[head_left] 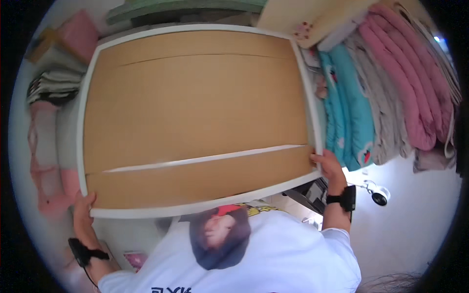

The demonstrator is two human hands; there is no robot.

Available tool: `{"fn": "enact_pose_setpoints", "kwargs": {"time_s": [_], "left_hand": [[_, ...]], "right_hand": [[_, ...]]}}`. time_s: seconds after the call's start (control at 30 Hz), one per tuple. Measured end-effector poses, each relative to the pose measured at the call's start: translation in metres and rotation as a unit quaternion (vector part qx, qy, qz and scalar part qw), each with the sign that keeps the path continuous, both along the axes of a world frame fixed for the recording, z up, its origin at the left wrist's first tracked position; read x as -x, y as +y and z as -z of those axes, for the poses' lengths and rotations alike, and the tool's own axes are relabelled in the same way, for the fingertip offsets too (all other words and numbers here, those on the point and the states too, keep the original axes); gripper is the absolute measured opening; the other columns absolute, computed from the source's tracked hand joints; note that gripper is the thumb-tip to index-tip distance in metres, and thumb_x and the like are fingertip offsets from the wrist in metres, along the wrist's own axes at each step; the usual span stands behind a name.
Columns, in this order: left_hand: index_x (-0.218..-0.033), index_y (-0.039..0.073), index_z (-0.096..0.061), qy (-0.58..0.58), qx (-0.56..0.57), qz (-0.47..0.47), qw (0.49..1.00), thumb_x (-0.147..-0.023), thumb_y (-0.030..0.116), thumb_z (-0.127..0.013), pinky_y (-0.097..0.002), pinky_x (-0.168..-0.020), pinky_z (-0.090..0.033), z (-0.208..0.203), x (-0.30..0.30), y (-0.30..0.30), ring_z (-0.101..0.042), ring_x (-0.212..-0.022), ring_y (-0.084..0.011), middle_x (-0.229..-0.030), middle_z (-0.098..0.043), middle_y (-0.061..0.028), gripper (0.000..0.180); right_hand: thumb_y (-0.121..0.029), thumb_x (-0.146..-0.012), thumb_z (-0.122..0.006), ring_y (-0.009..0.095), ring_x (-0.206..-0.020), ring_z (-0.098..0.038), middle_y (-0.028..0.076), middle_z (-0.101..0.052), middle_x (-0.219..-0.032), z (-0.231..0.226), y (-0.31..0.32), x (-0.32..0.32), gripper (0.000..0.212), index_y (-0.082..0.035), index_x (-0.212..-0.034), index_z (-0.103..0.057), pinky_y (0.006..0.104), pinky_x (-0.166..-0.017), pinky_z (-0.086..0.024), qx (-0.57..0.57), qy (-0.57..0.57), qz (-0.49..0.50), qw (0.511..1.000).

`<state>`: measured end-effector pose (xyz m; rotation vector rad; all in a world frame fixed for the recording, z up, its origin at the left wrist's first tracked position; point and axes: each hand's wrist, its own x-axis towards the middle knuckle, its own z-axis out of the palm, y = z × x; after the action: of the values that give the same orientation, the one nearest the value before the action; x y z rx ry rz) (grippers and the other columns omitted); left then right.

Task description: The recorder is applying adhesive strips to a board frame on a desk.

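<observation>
Both hands are on one big flat panel [195, 117]: brown board face with a white frame round the edge. It fills most of my view and is held up in front of the person's chest.

Long axis runs left to right across the picture. The short axis runs from the near edge at the white shirt [273, 254] to the far edge at the top. The brown face is turned toward the camera. A thin white strip [205, 158] crosses the face near the lower edge, roughly parallel to the long axis and slightly tilted, higher on the right. A faint seam line runs the same way near the top.

Left hand [83, 207]: at the panel's near-left corner, fingers curled round the white frame, closed on it. Black strap [80, 251] on that wrist.

Right hand [328, 166]: at the near-right corner, fingers wrapped over the white frame edge, thumb side on the face, closed on the frame. Black strap on that wrist too.

Around it: folded bedding stacked just right of the panel, a teal blanket [349, 112] nearest, then grey, then a pink quilt [410, 83]. Left of the panel are a striped folded cloth [53, 88] and pink fabric [49, 166]. A small white camera-like gadget [378, 195] sits lower right, near the right wrist.
</observation>
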<state>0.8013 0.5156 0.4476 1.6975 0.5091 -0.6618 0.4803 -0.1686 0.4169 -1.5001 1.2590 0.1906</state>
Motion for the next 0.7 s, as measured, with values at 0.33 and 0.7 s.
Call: {"fn": "enact_pose_setpoints", "kwargs": {"time_s": [0.33, 0.7], "left_hand": [[-0.117, -0.001, -0.047, -0.028, 0.028, 0.059, 0.997, -0.074, 0.017, -0.071, -0.0331, -0.079, -0.048, 0.000, -0.007, -0.035, -0.060, -0.089, -0.0213, -0.102, -0.060, -0.0093, 0.053], [-0.127, -0.002, -0.039, -0.044, 0.000, 0.079, 0.996, -0.080, 0.008, -0.064, -0.0321, -0.090, -0.042, 0.001, -0.006, -0.033, -0.054, -0.103, -0.0218, -0.114, -0.055, -0.0113, 0.055]], "right_hand": [[-0.001, -0.068, -0.067, 0.014, -0.067, -0.056, 0.004, -0.057, -0.080, 0.001, 0.006, 0.011, 0.038, 0.001, -0.105, -0.055, 0.0263, -0.061, -0.047, 0.054, -0.023, 0.045, 0.997], [-0.009, -0.072, -0.063, 0.014, -0.068, -0.055, 0.007, -0.060, -0.085, -0.008, 0.010, 0.010, 0.037, 0.002, -0.107, -0.053, 0.0274, -0.063, -0.046, 0.103, -0.028, -0.051, 0.993]]}}
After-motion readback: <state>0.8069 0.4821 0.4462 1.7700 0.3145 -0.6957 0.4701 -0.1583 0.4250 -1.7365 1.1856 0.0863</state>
